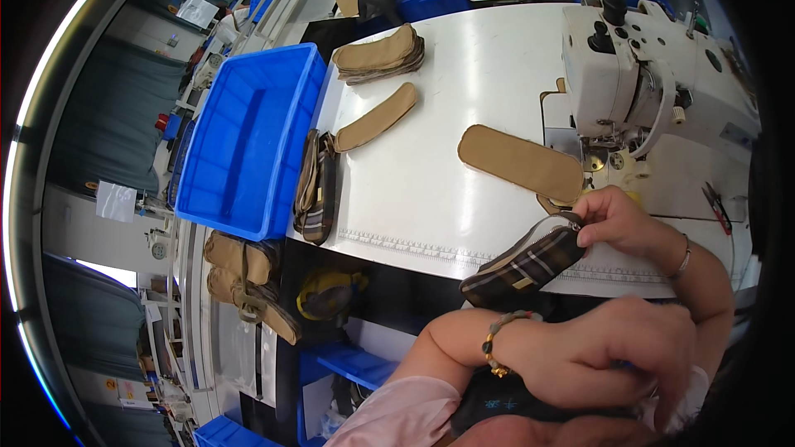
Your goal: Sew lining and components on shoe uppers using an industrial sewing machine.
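A dark plaid pouch (526, 269) is held at its right end by the right hand (619, 219), the zipper end being pinched in the grip between thumb and fingers. The pouch is tilted over the near edge of the white counter (414, 190), beside a ruler strip (406, 247). The left hand (609, 356) is held nearer, its fingers bent downward; whether anything is grasped there cannot be told. A tan oblong piece (522, 161) is laid beyond the pouch, beside the sewing machine (613, 66) at the right. Farther left, a curved tan piece (377, 118) and a tan stack (377, 51) are placed near a blue bin (286, 149).
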